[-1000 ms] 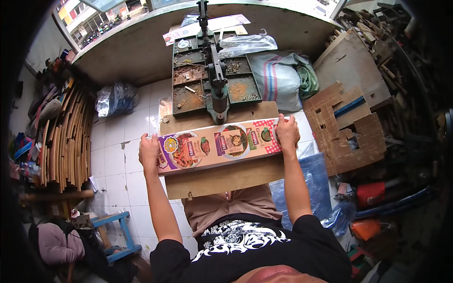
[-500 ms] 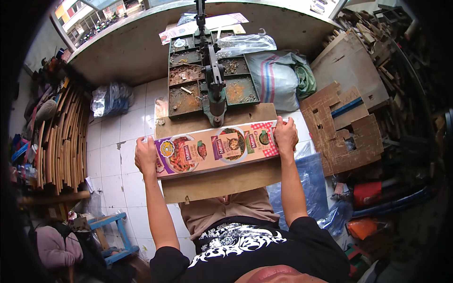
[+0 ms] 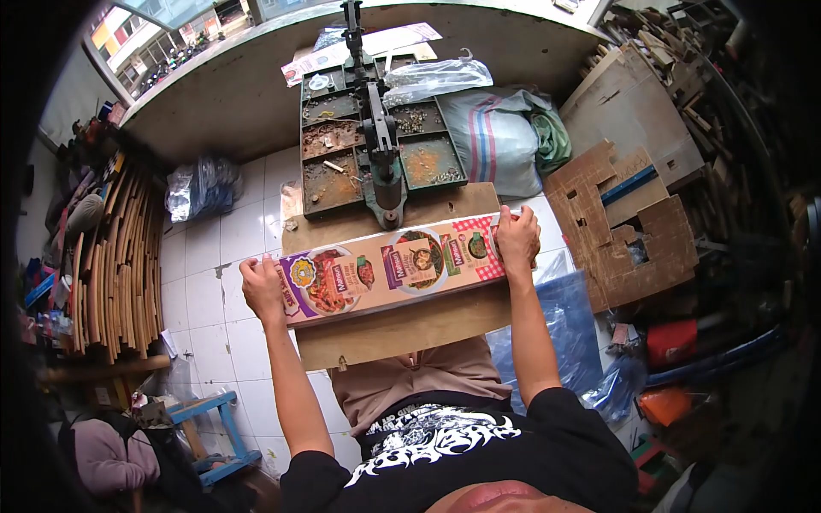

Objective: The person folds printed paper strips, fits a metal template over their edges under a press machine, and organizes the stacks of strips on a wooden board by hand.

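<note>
A long printed cardboard panel (image 3: 410, 267) with food pictures, a purple left end and a red checked right end lies across a wooden board (image 3: 410, 332) in front of me. It tilts slightly up to the right. My left hand (image 3: 263, 289) grips its left end, fingers closed round the edge. At the opposite end, my right hand (image 3: 518, 241) is closed on the checked corner; some fingertips are hidden. Just beyond the panel's far edge stands a dark metal hand press (image 3: 385, 162), its round base close to the cardboard.
A divided metal tray (image 3: 329, 184) with small metal bits flanks the press. A striped sack (image 3: 492, 141) and cut-out brown boards (image 3: 620, 227) stand right. Stacked wooden strips (image 3: 120, 265) are at left, a blue frame (image 3: 224, 427) lower left, blue plastic sheet (image 3: 556, 333) lower right.
The camera view has shifted slightly. The left hand's fingers sit a little differently at the panel's left end, showing more of its purple print. The panel stays in about the same place.
</note>
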Action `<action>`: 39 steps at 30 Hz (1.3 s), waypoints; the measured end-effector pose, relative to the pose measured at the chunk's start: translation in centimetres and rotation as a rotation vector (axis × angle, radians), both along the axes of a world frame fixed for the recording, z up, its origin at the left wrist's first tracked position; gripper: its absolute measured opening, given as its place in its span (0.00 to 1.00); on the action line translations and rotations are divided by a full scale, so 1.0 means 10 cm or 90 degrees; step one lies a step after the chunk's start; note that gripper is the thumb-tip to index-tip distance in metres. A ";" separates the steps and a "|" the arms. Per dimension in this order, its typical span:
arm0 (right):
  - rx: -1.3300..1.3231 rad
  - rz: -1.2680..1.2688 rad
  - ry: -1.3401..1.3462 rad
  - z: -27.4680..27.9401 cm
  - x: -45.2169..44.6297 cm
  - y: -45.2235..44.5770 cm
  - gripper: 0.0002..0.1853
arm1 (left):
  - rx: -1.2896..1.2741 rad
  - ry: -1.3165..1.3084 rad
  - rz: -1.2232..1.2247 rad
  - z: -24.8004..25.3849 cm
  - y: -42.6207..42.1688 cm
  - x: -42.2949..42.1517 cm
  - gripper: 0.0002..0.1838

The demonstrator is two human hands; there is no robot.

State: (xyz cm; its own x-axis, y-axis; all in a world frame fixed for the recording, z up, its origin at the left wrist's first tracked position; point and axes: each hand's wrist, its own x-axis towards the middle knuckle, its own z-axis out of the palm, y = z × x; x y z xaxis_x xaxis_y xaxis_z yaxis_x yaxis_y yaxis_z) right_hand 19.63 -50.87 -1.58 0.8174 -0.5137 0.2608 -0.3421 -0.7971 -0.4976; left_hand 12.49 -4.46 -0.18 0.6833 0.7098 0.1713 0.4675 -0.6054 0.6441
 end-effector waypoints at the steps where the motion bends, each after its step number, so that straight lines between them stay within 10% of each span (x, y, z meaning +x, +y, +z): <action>1: 0.004 0.002 -0.008 0.00 0.00 0.01 0.30 | 0.008 -0.024 -0.001 0.00 0.00 -0.01 0.24; 12: 0.041 0.047 -0.128 -0.05 0.07 0.05 0.26 | -0.097 -0.284 0.023 -0.14 0.12 0.02 0.19; 22: -0.046 0.087 -0.075 -0.12 0.08 -0.04 0.27 | -0.010 0.103 0.030 0.04 -0.01 0.08 0.31; 39: -0.040 0.211 0.136 -0.06 0.12 -0.33 0.32 | -0.018 0.191 -0.030 0.08 0.06 0.05 0.35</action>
